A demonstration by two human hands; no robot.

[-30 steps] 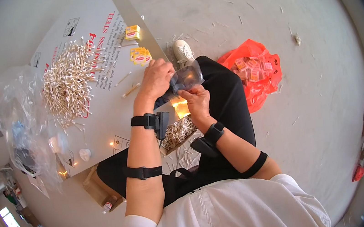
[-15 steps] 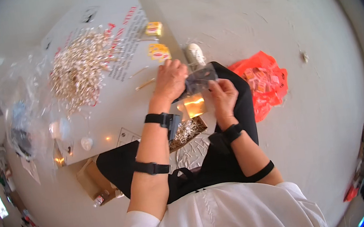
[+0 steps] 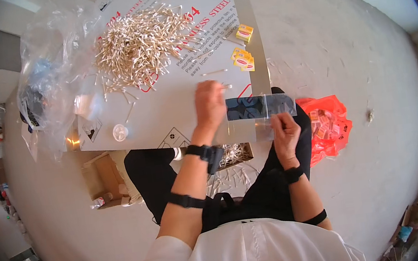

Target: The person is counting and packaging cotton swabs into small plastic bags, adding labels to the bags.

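Note:
A flat clear plastic bag (image 3: 248, 108) lies across the table's right corner, its outer end over my right knee. My right hand (image 3: 286, 132) is closed, pinching the bag's near edge. Smeared by motion, my left hand (image 3: 209, 106) hovers over the table just left of the bag, and its fingers cannot be made out. Beside its fingertips are a few cotton swabs (image 3: 227, 86), partly hidden by the hand. A single swab (image 3: 213, 72) lies a little farther off. Beyond that is a large heap of cotton swabs (image 3: 142, 47) on the table.
Yellow cards (image 3: 243, 60) and a small yellow box (image 3: 245, 33) sit near the table's right edge. A round white container (image 3: 120, 132) stands front left. A red plastic bag (image 3: 327, 128) with packets is right of my knee. An open box of swabs (image 3: 236, 153) sits below the table edge.
My left hand has come away from the clear bag and moved left of it. The bag now lies flatter across the table corner, still in my right hand. The whole view has shifted.

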